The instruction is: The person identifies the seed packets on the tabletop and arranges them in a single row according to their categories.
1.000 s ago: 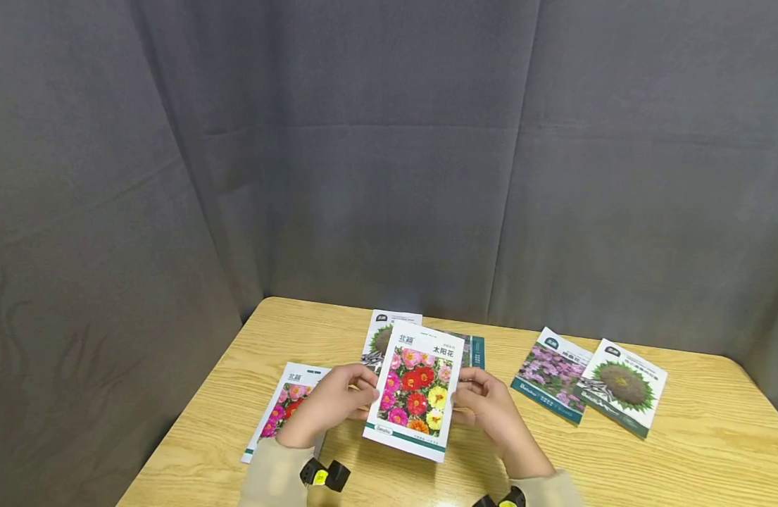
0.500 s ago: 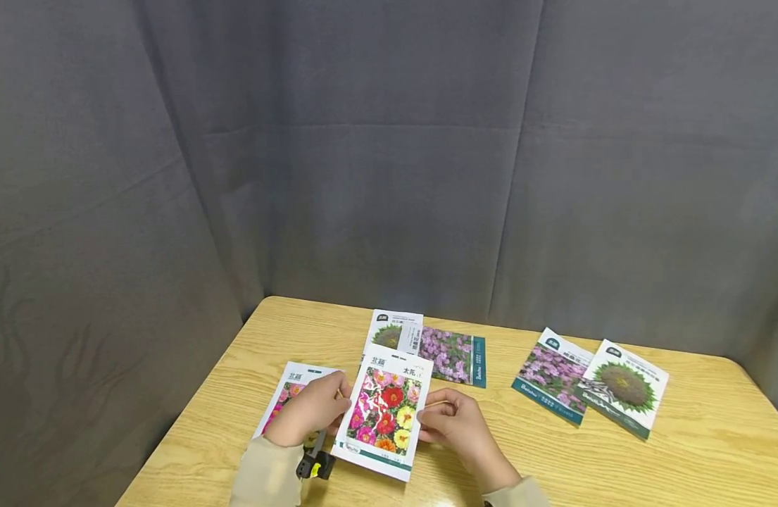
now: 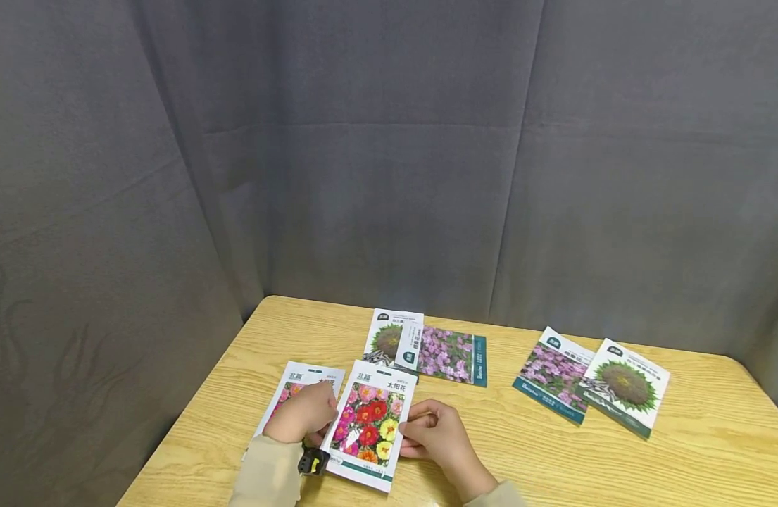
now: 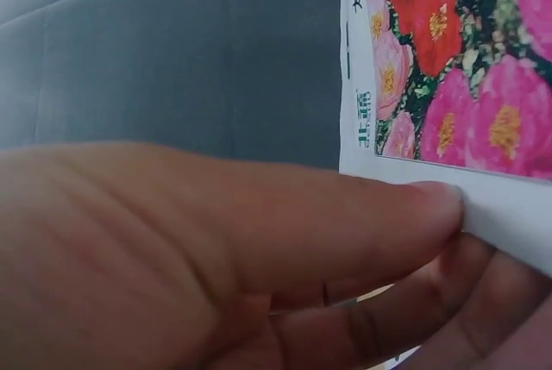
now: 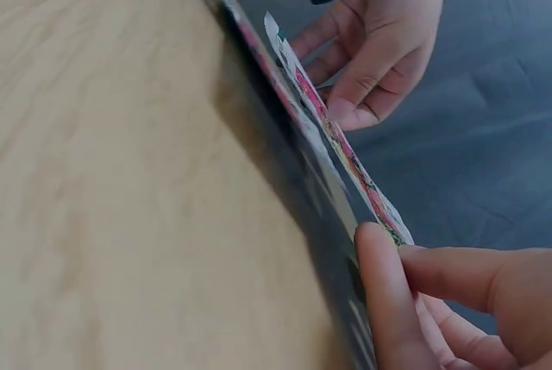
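A white seed packet (image 3: pixel 366 422) with red, pink and yellow flowers is held between both hands, low over the front of the wooden table. My left hand (image 3: pixel 304 413) pinches its left edge. In the left wrist view the thumb (image 4: pixel 405 215) lies on the white border, with fingers behind. On the opposite edge my right hand (image 3: pixel 438 438) pinches the packet; in the right wrist view it appears edge-on between thumb and finger. A matching flower packet (image 3: pixel 300 373) lies on the table to the left, partly covered by my left hand and sleeve.
Behind the held packet, a sunflower seed packet (image 3: pixel 385 338) is overlapped by a purple-flower packet (image 3: pixel 448 354). Farther right lie another purple-flower packet (image 3: pixel 553 373) and an overlapping sunflower packet (image 3: pixel 626 387). A grey curtain (image 3: pixel 389 155) borders the wooden table (image 3: pixel 490 401).
Both hands have brought the held packet down and to the left, beside the matching packet. The purple-flower packet at the back now shows more fully.
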Demonstrator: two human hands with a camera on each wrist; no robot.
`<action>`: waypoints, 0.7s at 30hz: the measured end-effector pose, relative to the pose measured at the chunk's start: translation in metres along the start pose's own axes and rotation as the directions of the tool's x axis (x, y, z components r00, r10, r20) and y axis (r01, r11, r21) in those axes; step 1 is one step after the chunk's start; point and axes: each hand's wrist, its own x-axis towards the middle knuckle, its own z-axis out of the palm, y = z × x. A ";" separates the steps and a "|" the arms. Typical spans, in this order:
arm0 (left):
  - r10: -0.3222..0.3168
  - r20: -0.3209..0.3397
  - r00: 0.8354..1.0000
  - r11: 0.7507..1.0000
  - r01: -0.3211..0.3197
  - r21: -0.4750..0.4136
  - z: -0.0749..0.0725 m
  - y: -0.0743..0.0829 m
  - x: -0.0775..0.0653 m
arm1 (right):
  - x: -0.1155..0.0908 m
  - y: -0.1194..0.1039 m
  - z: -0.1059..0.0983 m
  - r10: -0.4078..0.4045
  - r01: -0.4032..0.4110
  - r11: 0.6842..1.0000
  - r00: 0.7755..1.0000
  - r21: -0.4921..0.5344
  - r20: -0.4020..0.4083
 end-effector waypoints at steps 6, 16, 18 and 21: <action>-0.025 0.016 1.000 0.999 0.024 0.023 0.003 -0.003 0.004 | 0.001 0.005 0.002 0.005 -0.006 0.999 1.000 -0.035 -0.024; -0.087 0.017 0.996 0.992 0.085 0.095 0.004 -0.001 0.005 | 0.001 0.005 0.004 -0.023 0.020 0.996 0.999 -0.081 -0.039; -0.081 0.016 0.997 0.993 0.080 0.091 0.004 0.000 0.003 | 0.001 0.005 0.004 -0.028 0.024 0.995 0.999 -0.092 -0.041; -0.075 0.023 0.997 0.994 0.073 0.081 0.003 0.001 0.001 | 0.001 0.007 0.004 -0.040 0.036 0.993 0.998 -0.110 -0.039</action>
